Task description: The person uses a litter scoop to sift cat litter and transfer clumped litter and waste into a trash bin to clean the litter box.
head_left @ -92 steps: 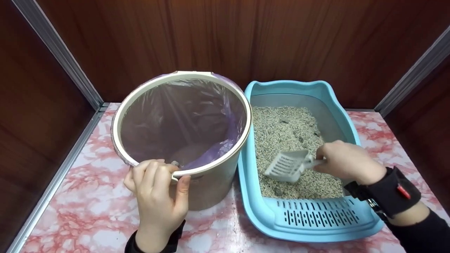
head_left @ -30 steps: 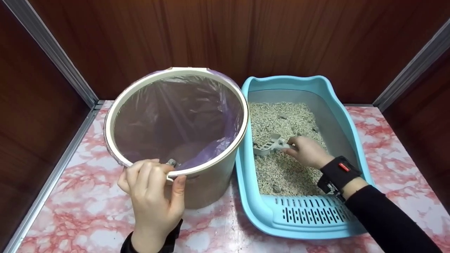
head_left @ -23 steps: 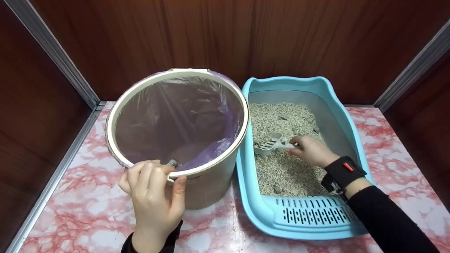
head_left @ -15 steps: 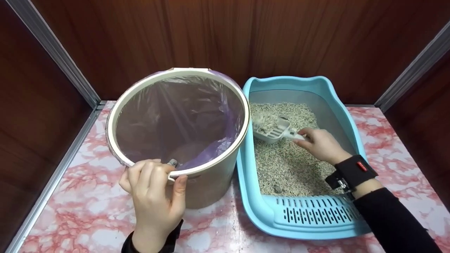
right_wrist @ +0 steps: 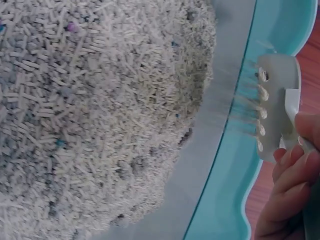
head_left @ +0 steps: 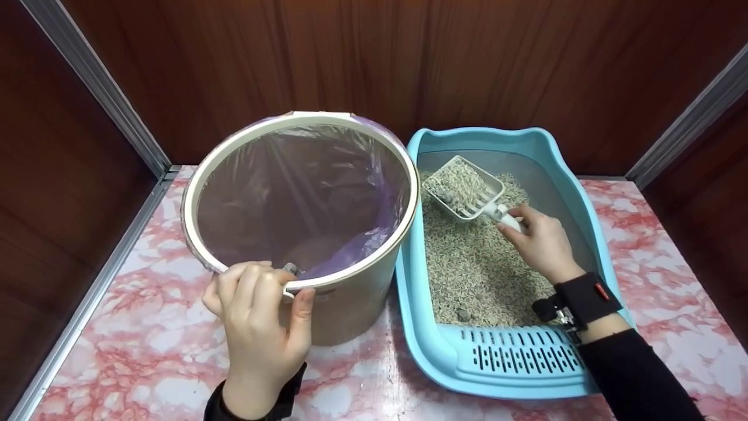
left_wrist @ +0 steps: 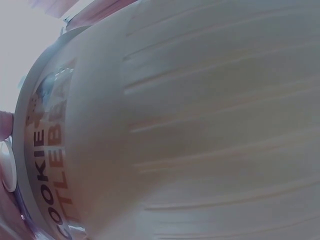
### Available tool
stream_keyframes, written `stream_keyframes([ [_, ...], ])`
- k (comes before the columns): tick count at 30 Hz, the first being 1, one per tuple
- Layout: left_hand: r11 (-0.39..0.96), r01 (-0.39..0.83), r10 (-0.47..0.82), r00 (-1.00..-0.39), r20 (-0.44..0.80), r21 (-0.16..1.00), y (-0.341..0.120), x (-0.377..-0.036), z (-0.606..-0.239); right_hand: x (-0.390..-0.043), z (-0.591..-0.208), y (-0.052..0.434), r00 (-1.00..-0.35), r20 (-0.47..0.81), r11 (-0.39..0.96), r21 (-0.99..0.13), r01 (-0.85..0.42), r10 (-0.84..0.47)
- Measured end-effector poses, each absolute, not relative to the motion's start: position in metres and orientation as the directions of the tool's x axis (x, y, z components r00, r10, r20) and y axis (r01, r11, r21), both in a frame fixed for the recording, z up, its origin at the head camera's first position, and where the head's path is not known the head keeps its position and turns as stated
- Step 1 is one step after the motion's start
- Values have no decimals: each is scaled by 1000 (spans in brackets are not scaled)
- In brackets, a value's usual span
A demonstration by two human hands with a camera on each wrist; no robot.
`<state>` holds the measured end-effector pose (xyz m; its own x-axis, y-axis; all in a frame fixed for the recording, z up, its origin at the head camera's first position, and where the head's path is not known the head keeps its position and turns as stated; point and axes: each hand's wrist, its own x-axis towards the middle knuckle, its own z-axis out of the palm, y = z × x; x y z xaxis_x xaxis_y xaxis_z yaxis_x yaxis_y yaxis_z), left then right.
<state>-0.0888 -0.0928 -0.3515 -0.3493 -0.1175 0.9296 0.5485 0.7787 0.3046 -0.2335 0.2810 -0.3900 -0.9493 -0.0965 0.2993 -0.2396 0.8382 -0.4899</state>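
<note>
My right hand (head_left: 543,242) grips the handle of a white slotted litter scoop (head_left: 498,211), raised over the back left of the blue litter box (head_left: 412,304). The scoop bears a heap of pale litter (head_left: 464,182) with greyish lumps at its left side. In the right wrist view, thin streaks of litter fall from the slots of the scoop (right_wrist: 280,82). My left hand (head_left: 257,316) holds the front rim of a beige bin (head_left: 356,310), fingers over the edge and thumb outside. A purple bag (head_left: 365,245) lines the bin, and a grey clump (head_left: 290,268) shows inside.
The bin stands close against the litter box's left side. Litter (head_left: 479,280) covers the box floor, with a dark clump (head_left: 463,316) near its slotted front step (head_left: 520,356). Wooden walls (head_left: 350,58) enclose the red marbled table (head_left: 146,327) at the back and sides.
The scoop has gone through the litter at the box's left side, then risen and moved back, and now carries a heap of litter. My left hand keeps its hold on the bin rim.
</note>
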Motion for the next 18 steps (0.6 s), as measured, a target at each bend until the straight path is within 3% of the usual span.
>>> stream_keyframes([
  [10,777,544,-125,-359,925,316,-93,-89,-351,-230,-394,276,-975,195,849,-494,-187,-102],
  [18,778,548,-117,-356,927,309,-93,-88,-351,-227,-396,278,-975,189,853,-485,-193,-113],
])
